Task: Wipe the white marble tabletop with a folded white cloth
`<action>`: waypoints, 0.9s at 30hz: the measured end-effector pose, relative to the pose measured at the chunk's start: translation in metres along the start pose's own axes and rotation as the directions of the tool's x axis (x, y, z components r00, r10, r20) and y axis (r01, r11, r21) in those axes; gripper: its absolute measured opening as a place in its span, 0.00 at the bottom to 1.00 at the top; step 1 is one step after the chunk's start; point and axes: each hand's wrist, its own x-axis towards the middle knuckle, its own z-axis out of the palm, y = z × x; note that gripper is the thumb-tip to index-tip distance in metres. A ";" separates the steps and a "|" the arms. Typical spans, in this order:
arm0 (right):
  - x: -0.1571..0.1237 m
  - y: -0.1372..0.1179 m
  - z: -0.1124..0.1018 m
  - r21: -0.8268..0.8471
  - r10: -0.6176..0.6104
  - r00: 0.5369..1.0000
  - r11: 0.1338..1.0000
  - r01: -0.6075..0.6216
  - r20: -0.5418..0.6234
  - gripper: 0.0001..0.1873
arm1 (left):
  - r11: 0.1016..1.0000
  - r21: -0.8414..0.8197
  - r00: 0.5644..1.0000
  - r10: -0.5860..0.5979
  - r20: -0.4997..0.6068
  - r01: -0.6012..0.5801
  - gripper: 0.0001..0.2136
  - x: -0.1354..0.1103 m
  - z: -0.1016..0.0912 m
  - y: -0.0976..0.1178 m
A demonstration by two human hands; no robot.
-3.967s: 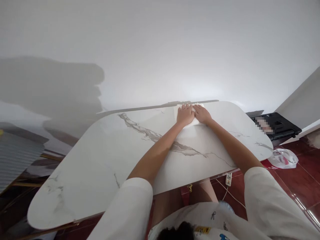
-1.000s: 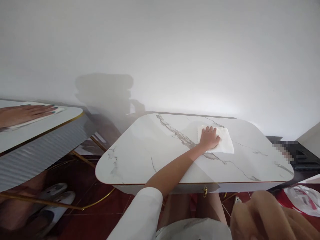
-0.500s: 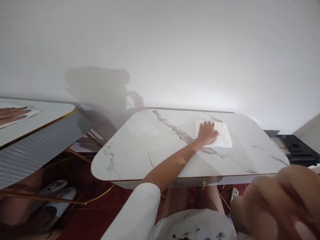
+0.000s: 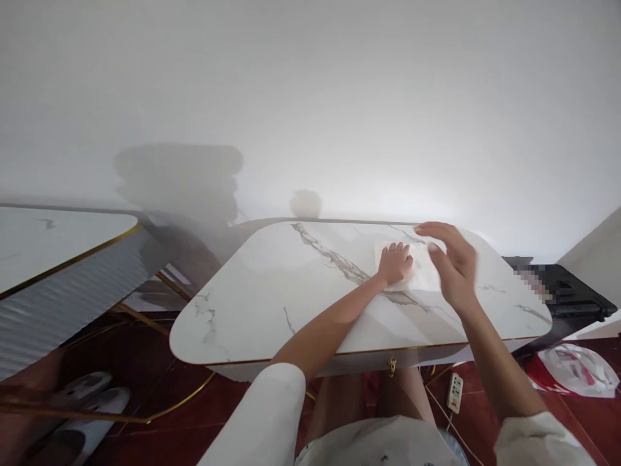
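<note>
My left hand (image 4: 395,264) lies flat on a white cloth (image 4: 424,272), pressing it to the tabletop with fingers spread. The cloth rests on the right half of a white table (image 4: 252,298) with grey marble veins and rounded corners. Slightly blurred, my right hand (image 4: 453,259) hovers over the cloth's right side. Its thumb and fingers are apart in a C shape, and nothing shows between them.
A second white table (image 4: 63,233) with a ribbed front stands at left. To the right are a black case (image 4: 577,291) and a red and white plastic bag (image 4: 575,369). A power strip (image 4: 455,393) lies on the red floor near my legs. A gold knob (image 4: 392,367) sticks out from the front.
My right hand has gone from close to the camera at lower right to above the cloth, its fingers now apart. The other person's hand has left the left table.
</note>
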 end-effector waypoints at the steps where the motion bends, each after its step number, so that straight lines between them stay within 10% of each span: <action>1: 0.005 0.028 0.006 -0.102 0.058 0.998 0.993 -0.057 0.010 0.16 | 1.000 0.003 0.999 0.002 0.036 -0.002 0.20 0.001 -0.002 0.000; 7: 0.000 0.133 0.041 -0.651 0.508 0.831 0.714 -0.257 0.228 0.18 | 0.996 0.085 1.000 -0.002 0.007 0.002 0.20 0.005 0.001 -0.002; 22: 0.059 0.195 0.060 -0.696 0.549 0.708 0.709 -0.113 0.444 0.23 | 0.991 0.050 0.992 -0.121 -0.035 0.122 0.24 0.075 0.011 -0.035; 27: 0.069 0.209 0.064 -0.677 0.533 0.747 0.720 -0.154 0.397 0.24 | 0.989 0.062 0.991 -0.135 -0.026 0.136 0.25 0.096 0.012 -0.044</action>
